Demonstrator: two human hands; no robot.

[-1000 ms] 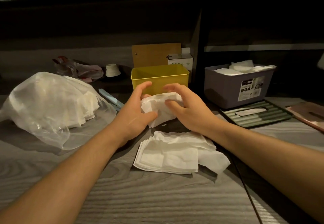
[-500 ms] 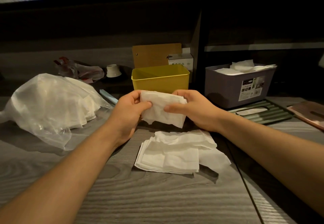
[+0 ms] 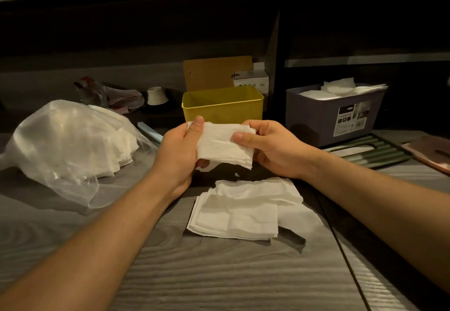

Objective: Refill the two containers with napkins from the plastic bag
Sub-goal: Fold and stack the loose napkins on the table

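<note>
Folded napkin point(image 3: 222, 143): held above desk point(image 3: 219, 281), before yellow container point(image 3: 222, 104); left hand point(image 3: 179, 150) and right hand point(image 3: 270, 147), each grip grasping one end. Napkin stack point(image 3: 238, 215) below; plastic bag point(image 3: 65, 145) left; grey container point(image 3: 333, 115) right, filled.

grey wood table point(image 3: 219, 281) | on it: napkin stack point(image 3: 237, 215), plastic bag point(image 3: 63, 145), yellow box point(image 3: 222, 104), purple box point(image 3: 316, 118), green lid point(image 3: 370, 152)

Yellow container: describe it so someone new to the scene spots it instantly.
On the grey wood-grain table, look past the napkin stack to the far edge, just behind the two raised hands. The yellow container is an open, lidless rectangular tub; unlike the purple container to its right, no napkins show above its rim.
</note>
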